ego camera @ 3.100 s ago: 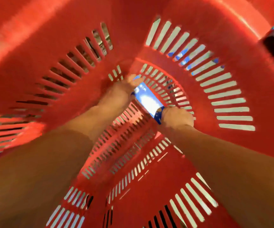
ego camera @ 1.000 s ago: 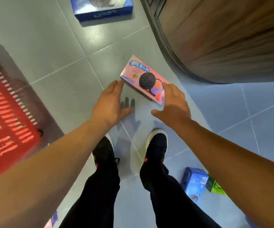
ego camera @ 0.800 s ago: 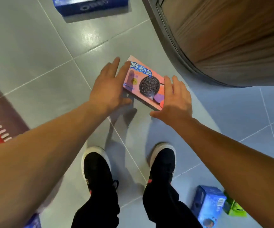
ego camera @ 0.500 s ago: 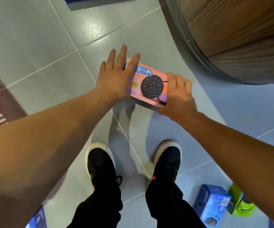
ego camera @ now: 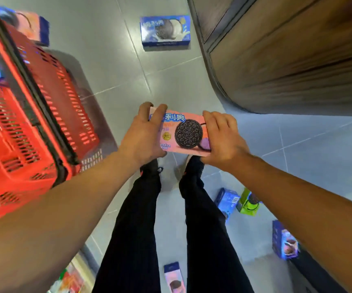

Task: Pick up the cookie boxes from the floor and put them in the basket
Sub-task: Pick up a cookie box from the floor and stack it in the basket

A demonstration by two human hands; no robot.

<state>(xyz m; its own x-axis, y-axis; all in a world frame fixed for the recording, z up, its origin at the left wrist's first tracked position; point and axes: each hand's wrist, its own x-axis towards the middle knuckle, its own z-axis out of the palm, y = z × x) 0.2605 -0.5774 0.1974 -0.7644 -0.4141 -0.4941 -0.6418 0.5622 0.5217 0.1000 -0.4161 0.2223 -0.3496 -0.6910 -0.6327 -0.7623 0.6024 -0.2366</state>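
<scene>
Head view: both hands on one pink cookie box (ego camera: 182, 134), held face up in the air above the shoes (ego camera: 188, 166), clear of the floor (ego camera: 111, 60). Left hand (ego camera: 144, 135) grips the box's left end, fingers (ego camera: 159, 115) curled over the top face and covering part of the blue lettering. Right hand (ego camera: 221, 137) grips the right end, fingers wrapped over the top edge, thumb side under the near corner. Box sits level between them, printed cookie facing the camera.

Red basket (ego camera: 22, 123) stands on the floor just left of the left forearm, black handle (ego camera: 33, 98) lying across it. Something blue shows inside at its far left, too blurred to identify. Black trouser legs (ego camera: 137, 229) run down the middle of the frame.

More boxes on the floor: blue box (ego camera: 165, 30) lying flat further ahead near the wooden cabinet (ego camera: 287, 56); pink and blue box (ego camera: 26, 26) beyond the basket, blurred. Behind the feet, a small blue box (ego camera: 225, 203) touching a green box (ego camera: 248, 203); another blue box (ego camera: 284, 243) well off to the right, partly hidden by the right forearm; a pink box (ego camera: 174, 277) between the legs at the bottom edge. Colourful packaging (ego camera: 69, 280) at bottom left, unreadable.
</scene>
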